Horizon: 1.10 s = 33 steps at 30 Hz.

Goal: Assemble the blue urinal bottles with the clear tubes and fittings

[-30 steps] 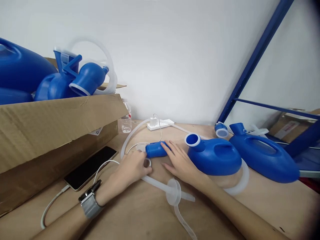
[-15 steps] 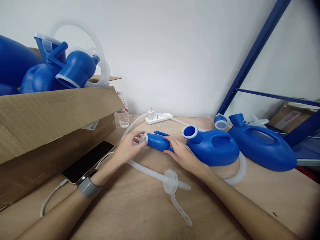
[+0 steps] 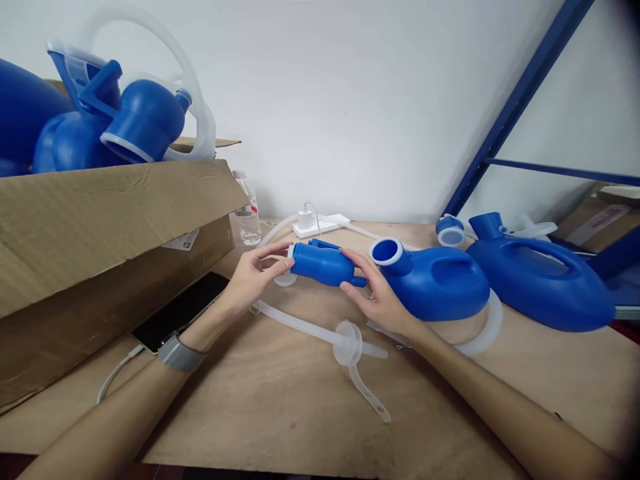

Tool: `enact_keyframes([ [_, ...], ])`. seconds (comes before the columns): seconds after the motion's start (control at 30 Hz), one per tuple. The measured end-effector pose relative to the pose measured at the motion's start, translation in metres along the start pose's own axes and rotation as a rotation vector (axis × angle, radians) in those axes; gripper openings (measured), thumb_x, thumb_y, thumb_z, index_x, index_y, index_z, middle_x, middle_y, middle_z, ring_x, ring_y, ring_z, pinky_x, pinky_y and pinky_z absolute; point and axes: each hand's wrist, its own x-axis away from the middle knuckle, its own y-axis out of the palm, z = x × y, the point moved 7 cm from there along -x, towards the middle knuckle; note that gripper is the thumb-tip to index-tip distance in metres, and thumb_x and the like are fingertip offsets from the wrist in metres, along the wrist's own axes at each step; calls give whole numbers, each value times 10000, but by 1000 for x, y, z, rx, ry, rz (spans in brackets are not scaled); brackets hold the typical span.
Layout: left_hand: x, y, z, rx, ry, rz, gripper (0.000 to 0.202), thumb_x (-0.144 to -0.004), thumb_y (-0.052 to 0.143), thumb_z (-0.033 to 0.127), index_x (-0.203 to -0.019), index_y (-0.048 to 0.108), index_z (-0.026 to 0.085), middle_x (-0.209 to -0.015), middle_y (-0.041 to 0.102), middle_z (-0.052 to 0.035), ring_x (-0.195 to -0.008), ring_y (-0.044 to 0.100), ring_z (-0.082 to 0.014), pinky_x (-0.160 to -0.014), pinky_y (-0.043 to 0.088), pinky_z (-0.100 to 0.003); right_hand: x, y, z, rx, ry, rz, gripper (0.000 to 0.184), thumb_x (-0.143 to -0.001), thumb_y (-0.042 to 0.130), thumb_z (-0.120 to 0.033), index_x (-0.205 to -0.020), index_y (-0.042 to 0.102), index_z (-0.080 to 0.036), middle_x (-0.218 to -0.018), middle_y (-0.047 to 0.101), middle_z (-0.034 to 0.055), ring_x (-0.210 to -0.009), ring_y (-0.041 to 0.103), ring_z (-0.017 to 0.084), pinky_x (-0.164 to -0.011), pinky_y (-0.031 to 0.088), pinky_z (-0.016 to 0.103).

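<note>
Between my hands is a small blue plastic spout piece (image 3: 324,264) with a white rim on its left end and a narrow nozzle at its right. My left hand (image 3: 259,273) pinches the rimmed end. My right hand (image 3: 375,287) grips the other end near the nozzle. The piece is held a little above the table. Just beneath its left end lies a clear round cap (image 3: 285,277). Nearer to me rests a translucent hose (image 3: 300,321) with a round disc lid (image 3: 347,343) and a strap. A blue bottle (image 3: 443,283) with a white-rimmed mouth lies beside my right hand.
A second blue bottle (image 3: 540,283) and a small blue part (image 3: 451,231) lie to the right. An open cardboard box (image 3: 120,227) full of blue pieces stands left, with a phone (image 3: 183,310) before it. A water bottle (image 3: 249,213) and power strip (image 3: 320,227) sit by the wall.
Both hands have lifted the blue spout piece slightly off the table. The clear cap beneath its left end now shows apart from it. The view has shifted a little.
</note>
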Motion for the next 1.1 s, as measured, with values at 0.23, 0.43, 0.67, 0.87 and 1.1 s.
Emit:
enact_keyframes([
  [0.23,3,4,-1,66,-4,19,535,-730,890,484,-1163,802,182,-1095,783,-103,-915,744,-237,-784,634,-332,2,-4,1,-308,154,143,524,-947,690,-523,-1402,588,-282,-1502,602,91,-1397,556,298,-1092,535,444],
  [0.43,11,12,10,11,112,-35,544,-749,885,421,-1220,778,170,-1196,773,-134,-995,748,-269,-859,656,-394,-3,-4,7,-299,246,164,652,-713,909,-475,-1280,660,-268,-1363,687,86,-1266,648,321,-1034,575,454],
  [0.67,15,13,24,-66,184,-80,522,-758,885,399,-1227,781,194,-1217,770,-122,-1003,753,-266,-890,666,-422,-2,-5,9,-383,303,164,581,-741,876,-477,-1255,698,-272,-1348,704,76,-1284,637,310,-971,603,418],
  [0.87,14,14,30,-132,249,-103,495,-737,909,351,-1193,799,191,-1164,786,-115,-962,738,-241,-874,656,-397,-4,-9,17,-380,314,147,492,-758,852,-488,-1187,745,-271,-1261,742,62,-1230,659,301,-990,569,420],
  [1.1,17,17,29,-40,253,-136,476,-720,918,302,-1171,800,204,-1208,758,-111,-1062,727,-253,-915,671,-414,-5,-8,24,-413,317,113,464,-759,835,-509,-1144,765,-259,-1237,757,67,-1205,671,305,-983,558,422],
])
